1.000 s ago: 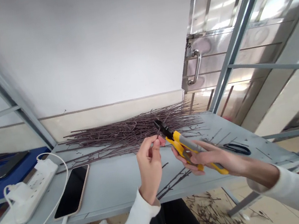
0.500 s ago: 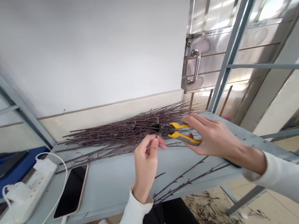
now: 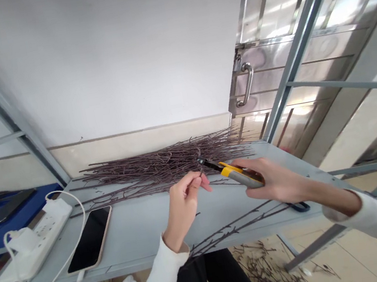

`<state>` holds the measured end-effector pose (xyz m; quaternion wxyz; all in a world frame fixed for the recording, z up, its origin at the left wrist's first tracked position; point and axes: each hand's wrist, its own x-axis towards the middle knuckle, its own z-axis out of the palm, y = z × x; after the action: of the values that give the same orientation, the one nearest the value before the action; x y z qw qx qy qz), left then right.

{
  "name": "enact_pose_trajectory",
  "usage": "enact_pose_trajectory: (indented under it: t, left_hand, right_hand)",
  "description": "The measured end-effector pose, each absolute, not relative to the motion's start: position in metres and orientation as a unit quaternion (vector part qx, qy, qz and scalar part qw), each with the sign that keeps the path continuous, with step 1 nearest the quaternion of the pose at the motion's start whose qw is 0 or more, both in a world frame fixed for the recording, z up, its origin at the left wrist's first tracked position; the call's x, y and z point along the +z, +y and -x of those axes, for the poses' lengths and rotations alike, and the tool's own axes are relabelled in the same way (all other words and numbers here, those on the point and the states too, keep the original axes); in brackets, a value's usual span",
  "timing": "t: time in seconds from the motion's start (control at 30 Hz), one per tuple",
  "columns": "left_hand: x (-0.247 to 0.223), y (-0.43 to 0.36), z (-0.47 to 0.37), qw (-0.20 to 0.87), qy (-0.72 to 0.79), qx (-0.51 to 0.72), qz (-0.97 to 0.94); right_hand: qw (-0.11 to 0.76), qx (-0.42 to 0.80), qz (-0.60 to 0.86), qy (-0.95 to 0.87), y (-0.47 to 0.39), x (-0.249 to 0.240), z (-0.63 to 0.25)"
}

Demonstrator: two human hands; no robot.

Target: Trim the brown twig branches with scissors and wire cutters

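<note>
My left hand (image 3: 184, 205) pinches a thin dark twig, its tip showing just above the fingertips. To its right, my right hand (image 3: 273, 179) is wrapped round the yellow and grey handles of the pliers (image 3: 240, 174). The dark jaws of the pliers point left, close above the twig's tip. Behind both hands a long pile of dark twigs (image 3: 156, 163) lies along the back of the grey table (image 3: 135, 235). A few branched twigs (image 3: 233, 228) lie near the front edge, below my hands.
At the left are a phone (image 3: 89, 238) with a white cable and a white power strip (image 3: 34, 241). A dark loop (image 3: 299, 207) lies at the right. Grey frame posts (image 3: 302, 38) rise at both sides. Cut twigs (image 3: 270, 272) litter the floor.
My right hand has moved right and slightly down, and the pliers have turned, with their handles closer together in view. My left hand has barely moved.
</note>
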<state>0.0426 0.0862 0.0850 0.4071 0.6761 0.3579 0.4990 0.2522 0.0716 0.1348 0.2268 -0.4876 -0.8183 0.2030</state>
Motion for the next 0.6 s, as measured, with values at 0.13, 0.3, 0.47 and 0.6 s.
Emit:
enact_pose_trajectory:
  t: [0.13,0.3,0.47,0.6]
  left_hand:
    - [0.083,0.085,-0.040,0.396,0.355,0.495,-0.687]
    - [0.074,0.085,-0.036,0.406,0.364,0.508,-0.667]
    - [0.067,0.090,-0.038,0.409,0.381,0.529,-0.639]
    - [0.069,0.092,-0.040,0.417,0.381,0.529,-0.633]
  right_hand:
    - [0.181,0.473,0.418,-0.754,0.069,0.143,-0.254]
    - [0.265,0.580,0.355,-0.684,0.068,0.142,-0.259]
    - [0.436,0.554,0.256,-0.662,0.054,0.154,-0.263]
    - [0.670,0.402,0.266,-0.565,0.035,0.174,-0.260]
